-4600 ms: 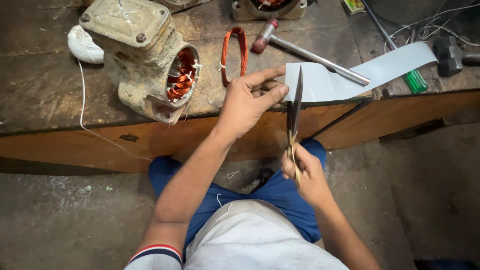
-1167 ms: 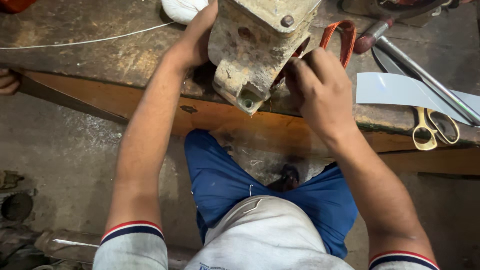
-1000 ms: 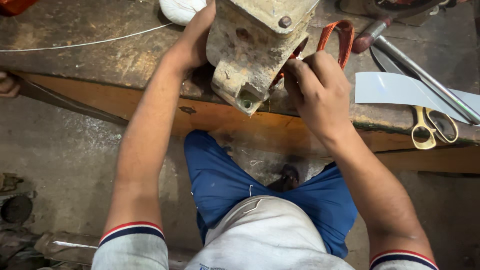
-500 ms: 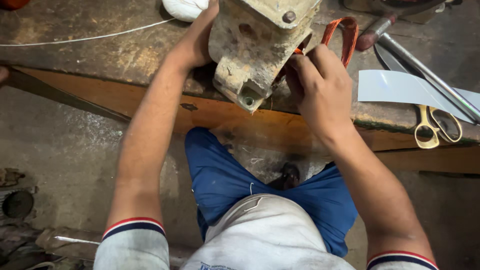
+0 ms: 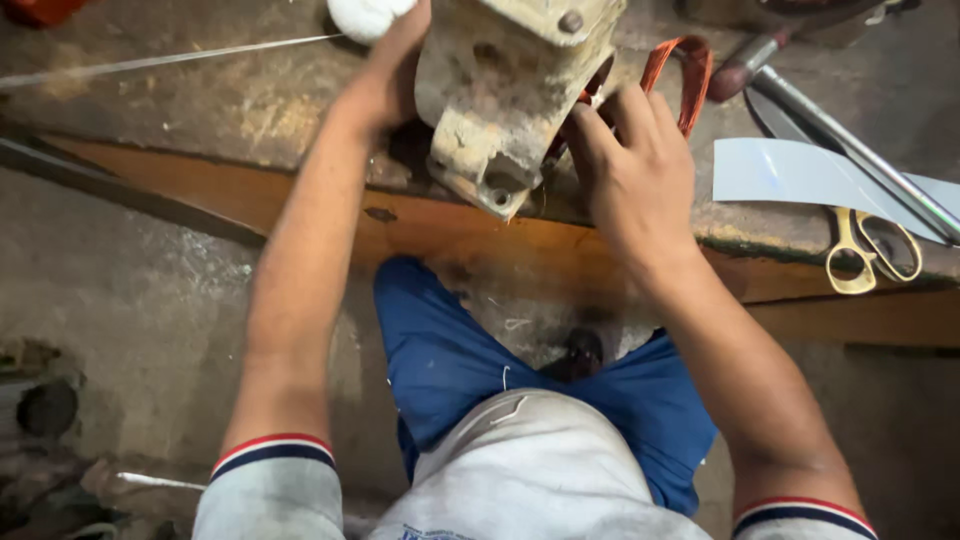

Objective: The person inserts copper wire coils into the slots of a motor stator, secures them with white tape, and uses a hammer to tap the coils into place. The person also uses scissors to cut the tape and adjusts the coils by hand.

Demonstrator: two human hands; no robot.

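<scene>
While the motor housing (image 5: 515, 90) sits tilted at the front edge of the bench (image 5: 200, 110), both hands are on it. Left hand (image 5: 395, 65) grips its left side, fingers mostly hidden behind the casting, so can't tell how tightly they close. Right hand (image 5: 635, 170) is at the open end, fingers curled and pressed into the orange copper coil (image 5: 680, 75) coming out of it. Scissors (image 5: 870, 245) lie just right on a grey sheet (image 5: 790, 175), with a hammer (image 5: 800, 80) behind. White cloth (image 5: 365, 15) sits by the left hand.
</scene>
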